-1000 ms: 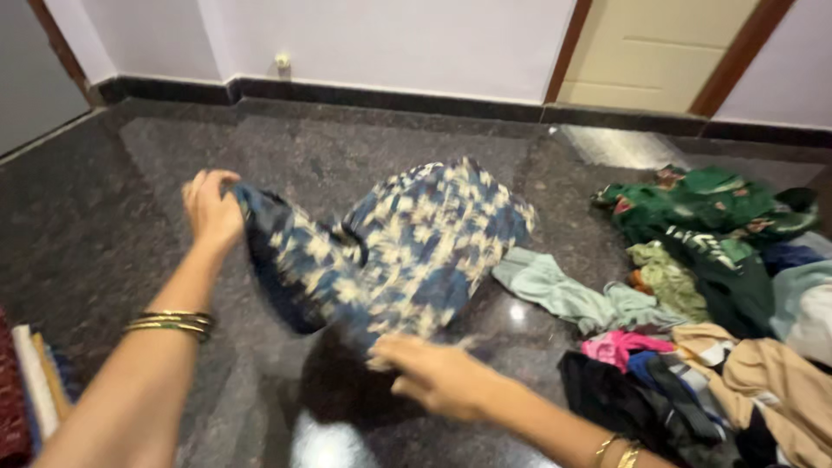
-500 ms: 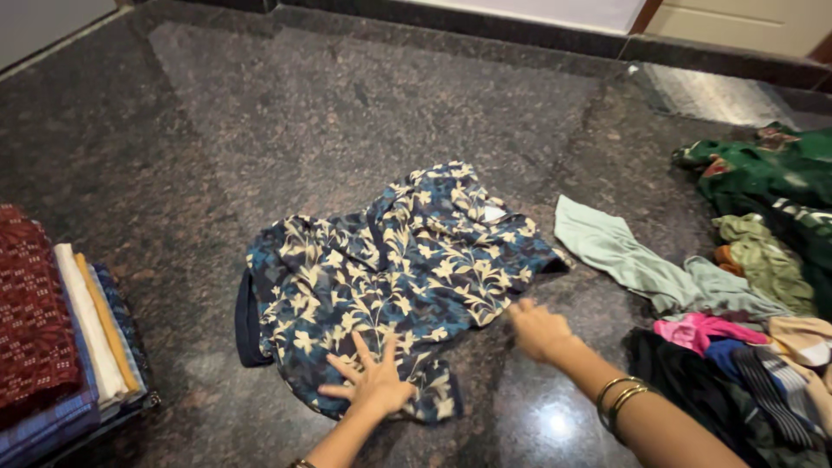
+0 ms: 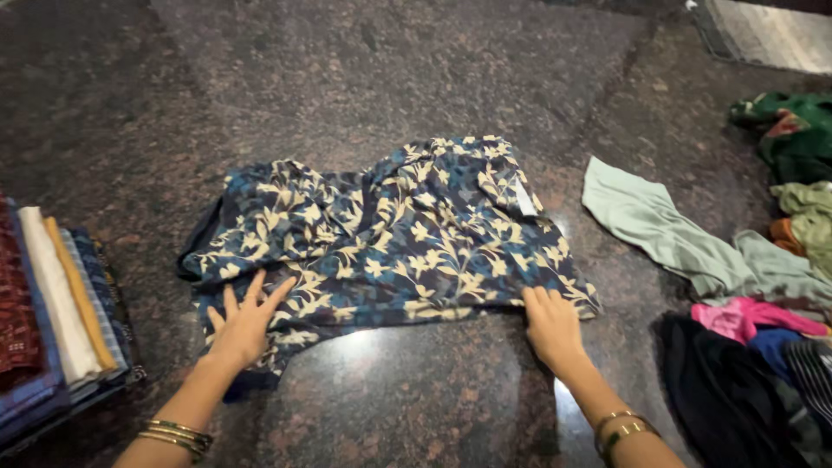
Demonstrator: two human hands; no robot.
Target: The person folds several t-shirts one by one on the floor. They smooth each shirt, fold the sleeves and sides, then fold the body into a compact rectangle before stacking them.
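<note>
Blue floral garment [image 3: 390, 238] is spread on the dark stone floor [image 3: 433, 78]; left hand [image 3: 243, 325] is pressed flat, fingers apart, right hand [image 3: 550, 325] flat, fingers together, on its near edge.

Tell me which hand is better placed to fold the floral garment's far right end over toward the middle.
Right, probably. The right hand already rests on the near right hem of the dark blue cream-flowered cloth garment, close to that end. The left hand lies flat on the garment's left part, far from it.
</note>
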